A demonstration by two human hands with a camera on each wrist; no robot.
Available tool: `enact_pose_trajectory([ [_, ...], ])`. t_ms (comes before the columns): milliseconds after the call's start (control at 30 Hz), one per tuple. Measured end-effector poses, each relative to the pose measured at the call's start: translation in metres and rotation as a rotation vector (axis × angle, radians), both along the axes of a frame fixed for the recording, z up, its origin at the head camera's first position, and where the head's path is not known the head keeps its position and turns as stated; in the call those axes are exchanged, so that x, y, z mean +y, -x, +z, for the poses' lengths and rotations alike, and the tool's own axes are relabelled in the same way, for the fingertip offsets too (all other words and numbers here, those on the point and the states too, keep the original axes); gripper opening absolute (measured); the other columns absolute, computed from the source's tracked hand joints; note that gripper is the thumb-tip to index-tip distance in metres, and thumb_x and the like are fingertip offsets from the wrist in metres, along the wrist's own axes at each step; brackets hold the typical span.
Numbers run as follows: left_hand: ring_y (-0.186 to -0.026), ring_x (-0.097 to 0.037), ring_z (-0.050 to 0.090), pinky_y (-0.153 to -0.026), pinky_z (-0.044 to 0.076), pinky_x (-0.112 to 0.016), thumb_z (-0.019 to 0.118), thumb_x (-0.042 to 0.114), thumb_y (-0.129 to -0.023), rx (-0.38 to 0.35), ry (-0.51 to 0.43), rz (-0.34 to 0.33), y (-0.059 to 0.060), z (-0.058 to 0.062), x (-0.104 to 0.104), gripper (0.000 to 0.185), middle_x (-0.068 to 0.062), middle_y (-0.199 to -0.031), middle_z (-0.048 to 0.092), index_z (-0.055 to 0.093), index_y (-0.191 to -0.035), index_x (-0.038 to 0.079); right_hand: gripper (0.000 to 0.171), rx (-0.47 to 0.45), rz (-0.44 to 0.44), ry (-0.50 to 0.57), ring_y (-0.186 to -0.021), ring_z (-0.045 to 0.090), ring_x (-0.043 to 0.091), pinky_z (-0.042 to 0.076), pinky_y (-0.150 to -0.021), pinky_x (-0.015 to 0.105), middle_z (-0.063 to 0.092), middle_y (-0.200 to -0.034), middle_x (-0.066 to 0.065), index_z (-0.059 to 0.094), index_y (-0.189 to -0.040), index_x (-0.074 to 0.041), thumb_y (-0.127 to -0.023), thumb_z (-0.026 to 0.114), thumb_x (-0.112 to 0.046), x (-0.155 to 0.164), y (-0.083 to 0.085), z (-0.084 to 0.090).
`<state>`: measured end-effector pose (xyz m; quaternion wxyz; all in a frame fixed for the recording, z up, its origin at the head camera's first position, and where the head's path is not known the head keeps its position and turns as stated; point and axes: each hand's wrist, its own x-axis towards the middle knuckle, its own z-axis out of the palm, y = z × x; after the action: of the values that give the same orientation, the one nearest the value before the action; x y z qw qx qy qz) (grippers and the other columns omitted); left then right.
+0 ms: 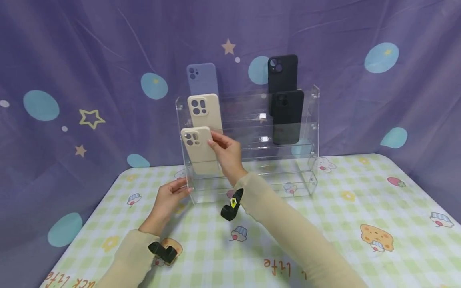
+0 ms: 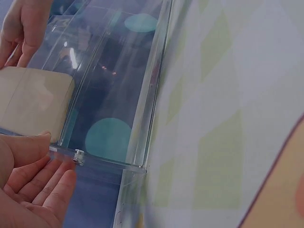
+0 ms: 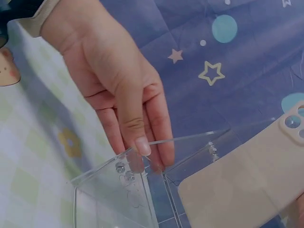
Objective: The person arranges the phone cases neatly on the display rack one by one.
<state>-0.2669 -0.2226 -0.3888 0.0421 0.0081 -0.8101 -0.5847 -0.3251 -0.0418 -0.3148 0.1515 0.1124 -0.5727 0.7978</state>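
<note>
A cream phone case (image 1: 200, 154) leans in a lower tier of the clear acrylic display rack (image 1: 311, 185), at its left end. My right hand (image 1: 228, 155) pinches the right edge of this case between thumb and fingers. Lower down, my left hand (image 1: 171, 199) grips the rack's left side panel, thumb on one face and fingers on the other, as the left wrist view shows with the thumb (image 2: 28, 148). Directly behind stands another cream phone case (image 1: 212, 118), and above it a lavender phone case (image 1: 205, 82). In the right wrist view only a sliver of my right hand shows.
Two black phone cases, an upper one (image 1: 286, 78) and a lower one (image 1: 288, 122), stand at the rack's right end. Beneath the rack lies a green-checked tablecloth (image 1: 335, 216) with cartoon prints. A purple curtain (image 1: 108, 48) hangs close behind.
</note>
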Motion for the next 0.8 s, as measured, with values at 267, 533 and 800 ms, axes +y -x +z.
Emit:
enact_pose_trajectory([
  [267,-0.091,0.007,0.058,-0.081,0.048,-0.009,0.064,0.004,-0.089,0.003,0.009,0.002,0.001,0.000,0.000,0.044,-0.023,-0.134,0.052,0.052,-0.130,-0.005,0.025,0.001,-0.086,-0.068,-0.076,0.060,0.004,0.053,-0.073,0.018,0.069,-0.101,0.020,0.069,-0.105,0.005,-0.080,0.070,0.003,0.003,-0.003,0.001],
  [533,-0.101,-0.005,0.061,-0.080,0.048,-0.009,0.064,0.005,-0.089,-0.001,0.016,0.010,0.000,0.002,-0.001,0.044,-0.022,-0.134,0.052,0.053,-0.130,-0.004,0.016,-0.061,-0.082,-0.065,-0.068,0.058,0.003,0.049,-0.061,0.015,0.070,-0.094,0.019,0.069,-0.096,0.006,-0.081,0.070,0.001,0.007,-0.003,0.006],
  [800,-0.117,-0.027,0.056,-0.080,0.048,-0.009,0.064,0.006,-0.089,-0.012,0.016,0.013,0.001,0.000,0.001,0.045,-0.021,-0.135,0.052,0.052,-0.131,-0.004,0.015,-0.063,-0.129,-0.144,-0.069,0.057,0.004,0.049,-0.063,0.015,0.071,-0.097,0.017,0.069,-0.099,0.003,-0.084,0.069,-0.003,0.012,-0.003,0.005],
])
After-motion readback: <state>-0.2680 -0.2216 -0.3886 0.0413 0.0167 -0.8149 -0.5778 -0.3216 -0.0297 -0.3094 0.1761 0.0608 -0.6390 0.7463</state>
